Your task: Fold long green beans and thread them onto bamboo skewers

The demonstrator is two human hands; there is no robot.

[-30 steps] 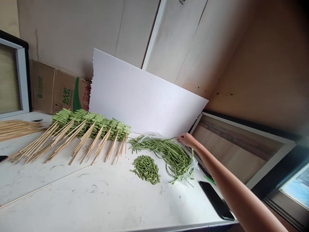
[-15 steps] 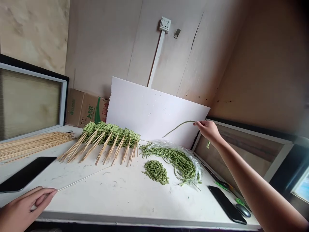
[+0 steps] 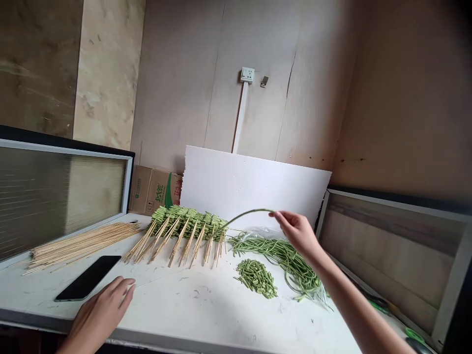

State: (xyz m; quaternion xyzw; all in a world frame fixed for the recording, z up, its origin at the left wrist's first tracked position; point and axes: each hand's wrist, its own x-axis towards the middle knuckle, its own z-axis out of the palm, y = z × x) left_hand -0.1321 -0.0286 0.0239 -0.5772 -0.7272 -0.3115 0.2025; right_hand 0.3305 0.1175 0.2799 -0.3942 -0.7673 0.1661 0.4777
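A white, stone-patterned table (image 3: 191, 319) runs across the lower half of the frame in a narrow room with beige walls, and a sheet of white foam board (image 3: 254, 184) leans against the far wall at center. Above the board is one wall socket (image 3: 247, 74) on a white conduit. One cardboard carton (image 3: 155, 191) stands behind the table, partly hidden by the board, and one glass-fronted panel stands on each side: the left panel (image 3: 66, 196) and the right panel (image 3: 391, 255). On the table, at left, lie a bundle of bare bamboo skewers (image 3: 83, 245), too many to count, and one black smartphone (image 3: 88, 278). At center, a tight row of loaded skewers (image 3: 188, 222) overlaps too closely for an exact count. To its right are one pile of cut green bean pieces (image 3: 256, 278) and one heap of long green beans (image 3: 283, 258) on a clear plastic bag (image 3: 258, 233). High at center-right, the right hand (image 3: 297, 233) pinches one long green bean (image 3: 247, 212) between its fingers, lifted above the table. At lower left, the left hand (image 3: 101, 314) rests, fingers slightly curled, at the end of a single thin skewer (image 3: 155, 280); whether it grips the skewer is hard to tell. Small green objects (image 3: 391, 314) at the lower right are blurred and cut off.
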